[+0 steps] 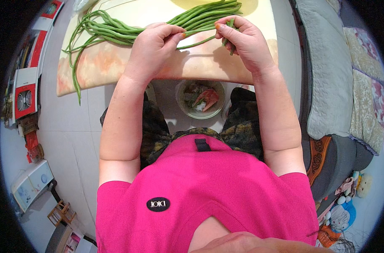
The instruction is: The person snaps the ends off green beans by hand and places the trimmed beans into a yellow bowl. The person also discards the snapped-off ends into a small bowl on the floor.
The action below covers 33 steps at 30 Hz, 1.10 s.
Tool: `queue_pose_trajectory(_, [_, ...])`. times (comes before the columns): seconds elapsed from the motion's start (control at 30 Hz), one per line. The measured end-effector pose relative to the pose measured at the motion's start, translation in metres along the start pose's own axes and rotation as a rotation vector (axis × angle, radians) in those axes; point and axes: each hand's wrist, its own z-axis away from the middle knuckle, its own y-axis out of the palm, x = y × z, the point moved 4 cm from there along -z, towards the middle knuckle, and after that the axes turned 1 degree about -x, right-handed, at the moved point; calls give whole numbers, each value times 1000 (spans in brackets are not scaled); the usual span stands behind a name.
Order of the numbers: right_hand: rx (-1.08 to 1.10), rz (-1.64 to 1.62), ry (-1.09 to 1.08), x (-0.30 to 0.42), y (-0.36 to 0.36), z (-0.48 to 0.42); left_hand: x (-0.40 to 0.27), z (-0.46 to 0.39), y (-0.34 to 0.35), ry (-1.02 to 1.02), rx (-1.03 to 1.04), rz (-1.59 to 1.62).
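A bunch of long green yardlong beans (204, 14) lies across the cream and pink tabletop (106, 61), some ends trailing over the left front edge. My left hand (162, 42) pinches one bean between thumb and index finger. That bean runs rightward to my right hand (239, 36), whose thumb and index finger meet near its end. Several short cut bean pieces (231, 23) are also held in my right hand, sticking out above and below the curled fingers. Another bean (196, 43) lies lower on the table, passing between both hands.
On the floor below the table's front edge stands a round waste bin (200, 115) with scraps inside. A sofa with a grey quilted cover (331, 63) is at the right. Shelves with boxes (24, 101) line the left. A yellowish round shape (195, 3) borders the beans at the far side.
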Motion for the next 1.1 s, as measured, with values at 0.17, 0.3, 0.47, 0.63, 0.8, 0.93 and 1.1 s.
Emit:
queue_pose_trajectory(0.17, [41, 32, -24, -2, -1, -2, -11, -1, -6, 4, -80, 3])
queue_pose_trajectory(0.3, [103, 71, -24, 5, 17, 9, -15, -3, -8, 79, -215, -126])
queue_pose_trajectory(0.47, [138, -4, -88, 11, 41, 21, -14, -7, -5, 135, -328, -420])
queue_pose_trajectory(0.63, [-56, -148, -126, 16, 23, 18, -18, -5, -5, 96, -209, -337])
queue_pose_trajectory(0.8, [-175, -190, -20, 4, -12, 3, -37, 14, 11, 222, 380, -56])
queue_pose_trajectory(0.93, [-86, -232, -4, -2, -12, 0, -34, 21, 27, 158, 561, -77])
queue_pose_trajectory(1.1, [-5, -198, 47, 8, 2, 5, -22, 19, 24, 101, 420, -59])
